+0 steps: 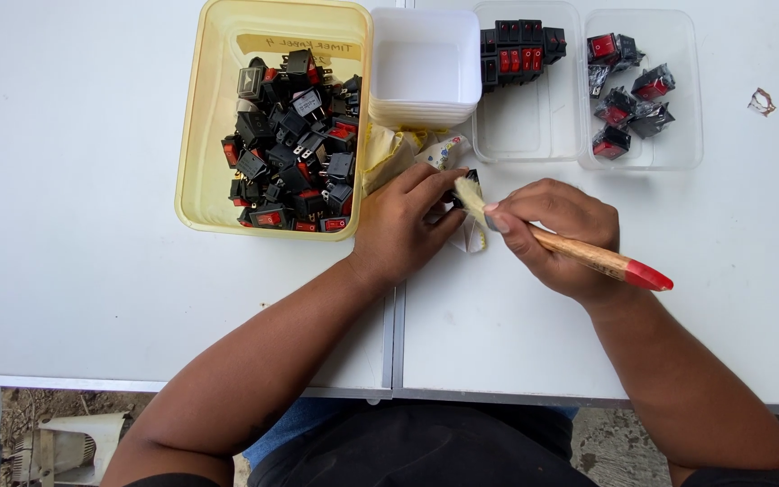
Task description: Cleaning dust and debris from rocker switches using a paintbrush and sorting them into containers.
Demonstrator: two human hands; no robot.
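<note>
Both forearms reach over the white bench point(588, 352) toward the work. Right hand point(556, 236) has its grip pressed around a wooden-handled paintbrush point(588, 257) with a red end, bristles laid on a black rocker switch point(467, 180). Left hand point(405, 221) pinches that switch just left of the bristles, over a scrap of cloth point(412, 149). Short, light strokes with the switch held steady would likely clean best. Beyond the grip sit a yellow tub point(205, 117) of switches, stacked white cups point(426, 68) and a clear tray point(579, 135).
</note>
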